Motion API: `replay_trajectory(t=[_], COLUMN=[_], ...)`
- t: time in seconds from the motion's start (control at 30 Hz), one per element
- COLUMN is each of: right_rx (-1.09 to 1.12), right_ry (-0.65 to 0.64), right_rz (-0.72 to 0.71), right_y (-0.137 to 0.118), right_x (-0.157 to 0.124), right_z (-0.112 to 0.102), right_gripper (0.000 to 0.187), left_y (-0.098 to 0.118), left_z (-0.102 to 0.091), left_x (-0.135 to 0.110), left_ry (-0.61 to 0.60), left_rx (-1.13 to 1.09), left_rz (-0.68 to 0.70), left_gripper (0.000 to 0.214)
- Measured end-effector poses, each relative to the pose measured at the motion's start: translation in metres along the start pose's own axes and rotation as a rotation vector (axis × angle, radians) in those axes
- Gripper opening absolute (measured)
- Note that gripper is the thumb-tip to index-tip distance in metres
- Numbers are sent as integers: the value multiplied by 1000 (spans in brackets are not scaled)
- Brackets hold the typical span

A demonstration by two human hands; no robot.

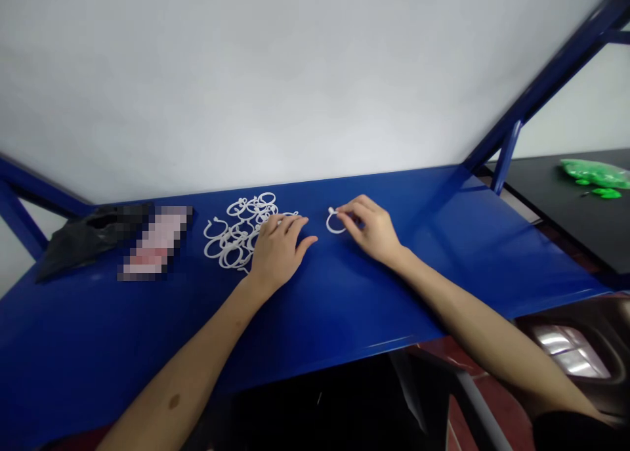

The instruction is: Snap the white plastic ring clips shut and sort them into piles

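A pile of white plastic rings [235,244], some of them open at the top with small knobs, lies on the blue table [339,306]. My left hand [279,247] rests over the right edge of that pile, fingers stretched out and thumb apart, and it covers part of the rings. To its right, my right hand [370,226] pinches a single white ring [335,222] between thumb and forefinger at the ring's upper right. This ring is close to the tabletop; whether it touches the surface I cannot tell.
At the left lie a black plastic bag [73,241] and a blurred pinkish packet [156,244]. Blue metal frame bars [546,77] rise at both ends of the table. On a black table [561,201] at the right sits a green bag [595,173]. A white wall [275,83] stands behind.
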State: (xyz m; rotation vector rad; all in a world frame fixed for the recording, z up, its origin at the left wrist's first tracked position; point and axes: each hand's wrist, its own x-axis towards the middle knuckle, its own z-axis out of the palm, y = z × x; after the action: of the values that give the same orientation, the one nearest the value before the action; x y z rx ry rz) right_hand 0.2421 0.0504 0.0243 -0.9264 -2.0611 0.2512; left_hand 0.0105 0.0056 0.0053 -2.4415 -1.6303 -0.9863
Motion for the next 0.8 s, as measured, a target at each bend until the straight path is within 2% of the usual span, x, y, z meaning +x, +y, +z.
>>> replay_trajectory(t=[0.07,0.13,0.23,0.37,0.53,0.63,0.7,0.8], right_rx=[-105,-180,-206,-273,-311,-263,-183,-18], right_ry=[83,126,87,30,111,121,71,-79], right_rz=[125,226,304,319,235,121,36,-52], right_y=[20,39,61,69,55,35,18,-5], right_x=[6,10,11,10,9,7,4,-3], right_z=[-6,-12,-15,-12,-16,-16,-12,-4], right_gripper=[16,15,13,12,16,15,15,21], left_y=[-9,-16,-18,-13,-4,3,7,11], left_z=[4,8,10,6,0,-5,-9,-13], left_x=[0,-1,-1,0,0,0,1,1], left_ry=[-18,-44,-35,-16,63,128,136,97], left_rx=[98,147,158,101,-53,-202,-271,-422], left_rz=[-7,16,63,79,4,-44,-96,-230], left_gripper=[39,34,19,12,7,15,17,15])
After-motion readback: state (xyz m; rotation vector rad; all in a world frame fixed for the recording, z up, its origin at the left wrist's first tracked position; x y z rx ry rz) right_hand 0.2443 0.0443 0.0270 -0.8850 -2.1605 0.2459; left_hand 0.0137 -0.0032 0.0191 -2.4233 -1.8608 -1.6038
